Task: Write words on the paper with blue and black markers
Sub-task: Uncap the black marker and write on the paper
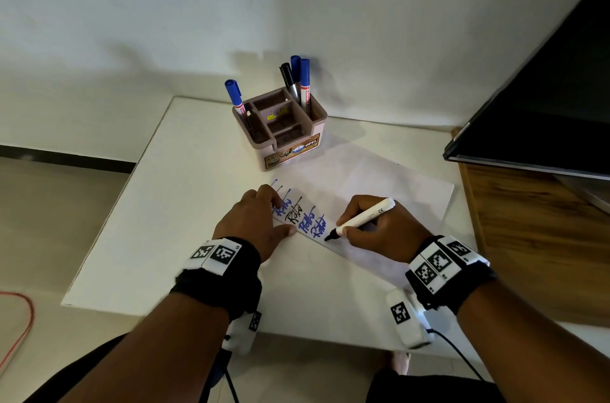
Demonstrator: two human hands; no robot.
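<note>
A white sheet of paper lies slanted on the white table. Several words in blue and one in black are written near its left end. My right hand grips a white black-tipped marker, its uncapped tip touching the paper just right of the last blue word. My left hand rests flat on the paper's left end, fingers covering part of the writing.
A brown compartment holder stands behind the paper with a blue marker on its left and two blue markers and a black one at its back right. A wooden cabinet with a dark screen borders the right.
</note>
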